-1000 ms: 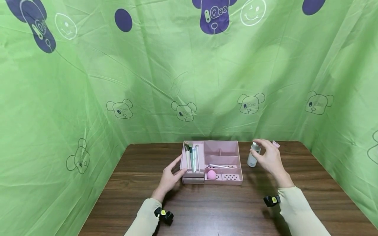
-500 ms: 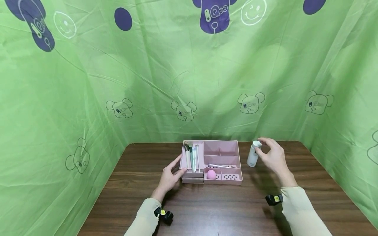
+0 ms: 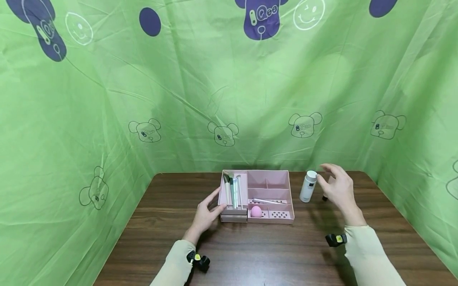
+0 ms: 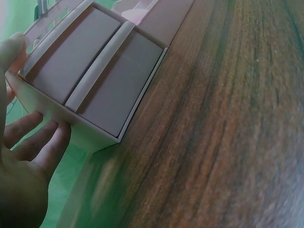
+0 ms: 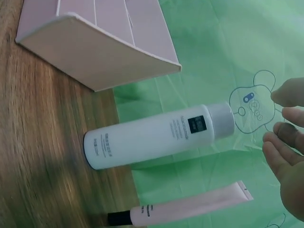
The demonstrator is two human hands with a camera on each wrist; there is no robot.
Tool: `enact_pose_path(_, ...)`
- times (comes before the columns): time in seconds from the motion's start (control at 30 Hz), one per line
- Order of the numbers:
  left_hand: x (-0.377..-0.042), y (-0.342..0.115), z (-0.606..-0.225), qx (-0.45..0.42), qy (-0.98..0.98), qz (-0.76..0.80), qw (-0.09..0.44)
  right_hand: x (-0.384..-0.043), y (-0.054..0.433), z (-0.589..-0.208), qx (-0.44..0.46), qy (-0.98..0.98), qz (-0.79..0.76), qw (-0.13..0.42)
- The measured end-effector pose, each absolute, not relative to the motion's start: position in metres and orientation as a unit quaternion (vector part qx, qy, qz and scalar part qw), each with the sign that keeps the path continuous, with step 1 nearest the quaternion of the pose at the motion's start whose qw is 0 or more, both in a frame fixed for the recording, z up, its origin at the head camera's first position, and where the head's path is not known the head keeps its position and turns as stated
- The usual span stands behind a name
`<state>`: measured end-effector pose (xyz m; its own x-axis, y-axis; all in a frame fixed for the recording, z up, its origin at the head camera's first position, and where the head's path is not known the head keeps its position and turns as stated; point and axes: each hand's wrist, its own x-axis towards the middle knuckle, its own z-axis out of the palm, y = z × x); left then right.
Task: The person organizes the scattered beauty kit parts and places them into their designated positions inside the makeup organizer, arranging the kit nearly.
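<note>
A pink organizer box (image 3: 234,217) stands on the table with two drawers at its front left. My left hand (image 3: 204,218) rests on its left side. In the left wrist view its fingers (image 4: 53,137) lie against the side wall, with the thumb over the top edge. An upright white lotion bottle (image 3: 308,187) with a pale cap stands right of the box. Just right of its cap, my right hand (image 3: 338,190) holds nothing, fingers loosely bent and apart from the bottle. A pale pink squeeze tube (image 5: 190,205) stands on its black cap beside the bottle, mostly hidden by that hand in the head view.
Several makeup brushes (image 3: 231,192) lie in the box's left tray. A silver pen-like stick (image 3: 266,201) and a pink makeup sponge (image 3: 256,211) sit in the right compartments. Behind the wooden table (image 3: 264,254) hangs a green curtain (image 3: 250,99).
My right hand has let go of the bottle's top and drawn away to the right. The bottle has turned so its dark label shows. My left hand has stayed put.
</note>
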<state>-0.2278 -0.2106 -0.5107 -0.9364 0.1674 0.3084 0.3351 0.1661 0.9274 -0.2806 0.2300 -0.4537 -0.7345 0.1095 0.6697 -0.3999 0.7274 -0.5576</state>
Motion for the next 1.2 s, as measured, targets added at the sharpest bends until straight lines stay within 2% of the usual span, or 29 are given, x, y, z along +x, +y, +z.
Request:
enact_pose_path(0.43,-0.229,-0.211,-0.512,-0.172,-0.759,-0.625,0.065,-0.287,0.244,-0.459,0.062,-0.822,0.362,0.435)
enact_pose_path(0.67,-0.228,-0.211,-0.51,-0.168,-0.759,-0.626,0.058,-0.293,0.249,-0.465,0.054,-0.819,0.363,0.44)
enact_pose_path(0.87,-0.227,-0.211,-0.51,-0.168,-0.764,-0.62,0.064,-0.298,0.253,-0.472,0.019,-0.827,0.371,0.421)
enact_pose_path(1.2,-0.227,-0.211,-0.507,-0.167,-0.763,-0.622,0.063,-0.299,0.261,-0.485,-0.075,-0.861,0.383,0.327)
